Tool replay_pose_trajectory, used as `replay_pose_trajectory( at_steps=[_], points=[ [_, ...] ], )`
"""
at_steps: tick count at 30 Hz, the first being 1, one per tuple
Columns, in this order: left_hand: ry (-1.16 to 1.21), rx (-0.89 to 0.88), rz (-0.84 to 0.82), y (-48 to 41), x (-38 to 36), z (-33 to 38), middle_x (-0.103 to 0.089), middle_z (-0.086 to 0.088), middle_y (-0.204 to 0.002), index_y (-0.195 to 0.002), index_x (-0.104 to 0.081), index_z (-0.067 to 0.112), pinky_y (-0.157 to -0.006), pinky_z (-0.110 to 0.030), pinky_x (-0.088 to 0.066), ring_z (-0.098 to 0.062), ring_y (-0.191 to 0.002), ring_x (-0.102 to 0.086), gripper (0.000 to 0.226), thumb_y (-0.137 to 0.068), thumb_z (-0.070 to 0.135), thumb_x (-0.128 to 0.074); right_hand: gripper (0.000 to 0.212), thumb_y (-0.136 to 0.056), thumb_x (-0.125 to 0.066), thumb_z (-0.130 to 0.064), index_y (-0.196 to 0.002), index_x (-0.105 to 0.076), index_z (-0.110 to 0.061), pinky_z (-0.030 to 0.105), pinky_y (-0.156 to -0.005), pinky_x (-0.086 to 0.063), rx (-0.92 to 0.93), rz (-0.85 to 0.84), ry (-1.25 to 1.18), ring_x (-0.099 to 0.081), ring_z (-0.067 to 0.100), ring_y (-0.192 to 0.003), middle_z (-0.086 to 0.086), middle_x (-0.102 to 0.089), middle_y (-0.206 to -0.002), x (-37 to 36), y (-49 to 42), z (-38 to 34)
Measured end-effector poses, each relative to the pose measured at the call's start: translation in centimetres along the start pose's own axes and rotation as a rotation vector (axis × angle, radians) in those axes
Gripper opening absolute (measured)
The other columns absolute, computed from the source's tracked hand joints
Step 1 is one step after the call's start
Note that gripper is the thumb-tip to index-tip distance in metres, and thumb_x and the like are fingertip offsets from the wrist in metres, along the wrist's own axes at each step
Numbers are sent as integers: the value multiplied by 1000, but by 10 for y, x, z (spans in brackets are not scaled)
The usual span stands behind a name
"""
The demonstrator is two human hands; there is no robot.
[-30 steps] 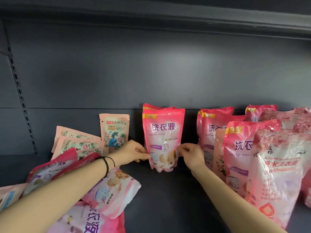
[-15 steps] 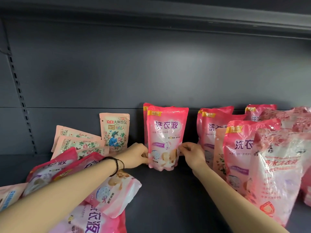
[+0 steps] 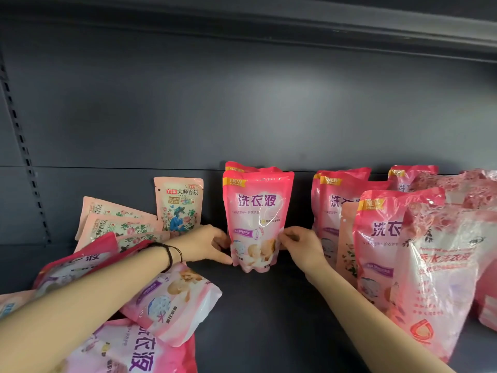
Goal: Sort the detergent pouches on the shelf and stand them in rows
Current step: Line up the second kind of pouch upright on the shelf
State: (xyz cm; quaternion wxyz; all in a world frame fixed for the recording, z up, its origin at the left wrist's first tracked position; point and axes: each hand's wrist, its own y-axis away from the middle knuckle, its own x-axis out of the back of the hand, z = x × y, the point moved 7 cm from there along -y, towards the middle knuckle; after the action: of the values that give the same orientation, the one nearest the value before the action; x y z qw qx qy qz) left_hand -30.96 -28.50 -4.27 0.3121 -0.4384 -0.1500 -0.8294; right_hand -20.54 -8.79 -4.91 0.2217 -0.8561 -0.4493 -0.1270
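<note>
A pink detergent pouch (image 3: 256,219) stands upright at the middle of the dark shelf (image 3: 263,313), with a second pink pouch (image 3: 236,166) right behind it. My left hand (image 3: 208,244) grips its lower left edge and my right hand (image 3: 301,246) pinches its lower right edge. To the right stand more upright pink pouches (image 3: 336,208) in rows. Pink pouches (image 3: 172,300) lie flat in a heap at the lower left.
Pale floral pouches (image 3: 178,205) lean against the back wall at the left, some lying tilted (image 3: 115,224). Large pink-and-white bags (image 3: 441,278) crowd the right front. The upper shelf's edge (image 3: 269,25) hangs overhead. A slotted upright (image 3: 24,146) runs down the left.
The held pouch has shifted slightly back and left, now squarely in front of the pouch behind it. Both hands stayed on its lower edges.
</note>
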Motion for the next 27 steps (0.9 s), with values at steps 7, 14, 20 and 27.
replay_pose_trajectory(
  at_steps=[7,14,20,27],
  points=[
    [419,-52,189,6,8,23,-59,9,-121,-132,-38,33,-86,-25,-55,-9,-102,-66,73,-73,30,-81,54,-85,-69,-28,-131,-42,-30,13,-60,-43,-46,-168,-212,-55,-1,-90,-12,-57,-111,-14,12,-17],
    [410,-78,328,1,3,35,-58,4,-130,-136,-39,25,-97,-39,-51,-14,-116,-57,73,-76,12,-78,58,-81,-75,-16,-127,-41,-23,29,-78,-55,-26,-134,-137,-59,21,-112,-12,-54,-104,-19,18,-19],
    [367,-79,323,-3,3,35,-55,2,-133,-139,-35,23,-100,-41,-49,-17,-121,-54,75,-77,15,-77,61,-81,-76,-18,-130,-40,-20,36,-85,-55,-39,-115,-84,-59,21,-112,0,-58,-121,-20,14,-20],
    [-276,73,163,11,22,25,-59,1,-126,-134,-45,21,-83,-25,-50,-13,-109,-58,65,-84,60,-57,34,-86,-65,-47,-88,-52,-15,22,-61,-43,-70,-399,626,-55,12,-75,-3,-54,-81,-8,12,-25]
  ],
)
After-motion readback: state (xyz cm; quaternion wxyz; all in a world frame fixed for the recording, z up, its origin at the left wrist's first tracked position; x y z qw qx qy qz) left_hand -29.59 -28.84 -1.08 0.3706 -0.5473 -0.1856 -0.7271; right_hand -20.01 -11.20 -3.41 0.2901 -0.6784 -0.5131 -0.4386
